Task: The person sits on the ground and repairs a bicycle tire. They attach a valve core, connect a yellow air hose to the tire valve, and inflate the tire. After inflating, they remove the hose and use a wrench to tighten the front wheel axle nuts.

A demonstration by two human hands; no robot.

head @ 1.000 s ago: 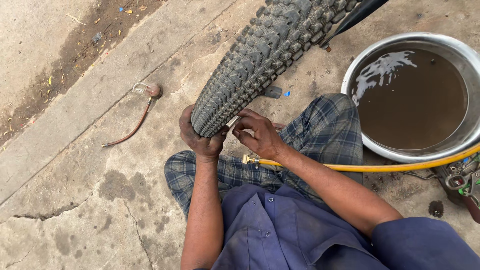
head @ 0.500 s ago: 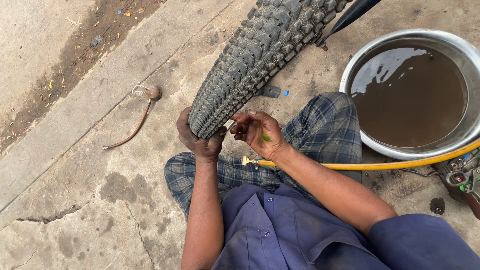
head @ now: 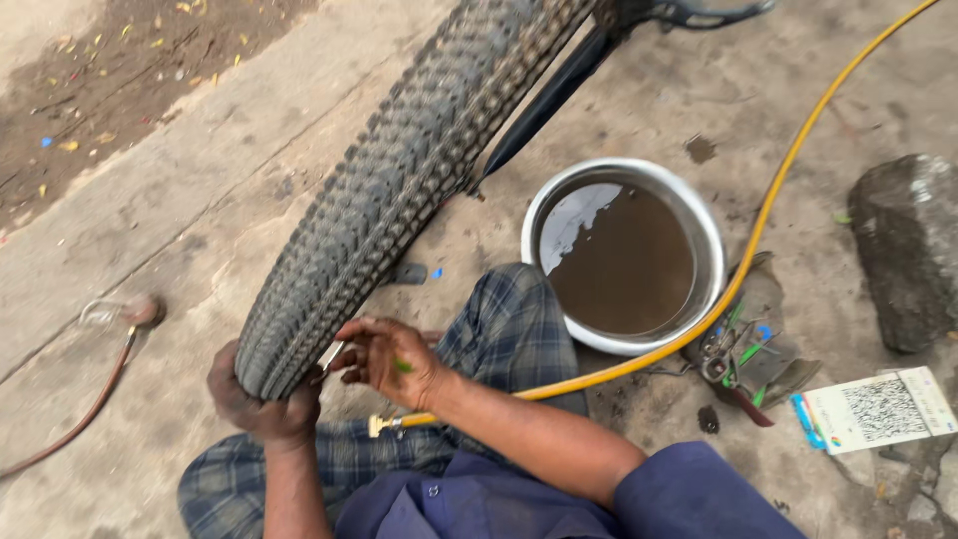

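Concrete ground (head: 150, 220) is seen throughout, cracked and stained, with a strip of bare soil (head: 110, 70) at its top left corner. A knobbly black bicycle tyre (head: 399, 180) is held slanting from the top middle down to the lower left, its lowest part just above the seated person's checked trouser knee (head: 509, 329). A round metal basin (head: 624, 255) of brown water is set right of centre, touching the knee's far side. A grey stone (head: 908, 250) is noted at the right edge. A yellow hose (head: 758, 230) is run from the top right corner, round the basin's right rim, to a brass nozzle (head: 384, 424) below the right wrist. The left hand (head: 264, 399) is cupped under the tyre's bottom end, fingers curled around the tread. The right hand (head: 389, 359) is placed just beside the tyre's sidewall, fingers spread narrowly and touching a small silvery tool (head: 331, 355); a firm grip cannot be told. A small heap of tools (head: 743, 349) lies right of the basin. A white rectangular card (head: 878, 409) bearing a square black code, with a blue end, lies near the lower right corner. A reddish hose (head: 90, 399) with a metal end lies at the left edge.
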